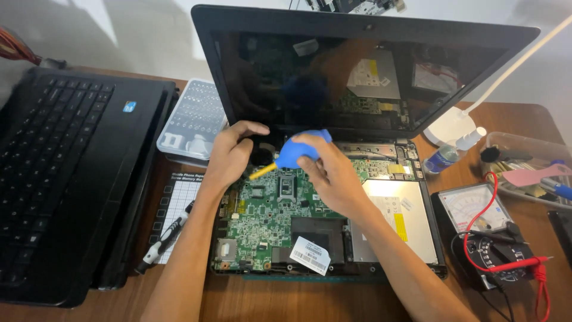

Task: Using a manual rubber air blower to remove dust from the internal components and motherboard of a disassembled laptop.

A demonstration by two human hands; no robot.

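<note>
Nearest the person, two bare forearms reach in over the edge of the wooden table (250,304) toward an opened laptop (369,71) whose base lies uncovered. At its front edge a white barcode label (310,254) sits on a dark panel, and above that spreads the green circuit board (262,214), with a silver optical drive (396,217) on the right. To the left a black screwdriver (161,241) lies on a gridded white mat (179,203), beside the removed keyboard cover (65,173), which rests black and flat. On the right stands an analogue multimeter (473,209) with red and black leads looped around it. Further in, the right hand (333,176) is wrapped round a blue rubber air blower (298,152), fingers pressed about its bulb, yellow nozzle angled down-left at the board near the fan opening. The left hand (229,155) rests just beside it, fingers loosely curled on the chassis by the hinge, holding nothing. Beyond lie a clear case of screwdriver bits (193,119), a small bottle (444,156), a plastic tray of tools (524,164), and the white base of a lamp (450,125).
</note>
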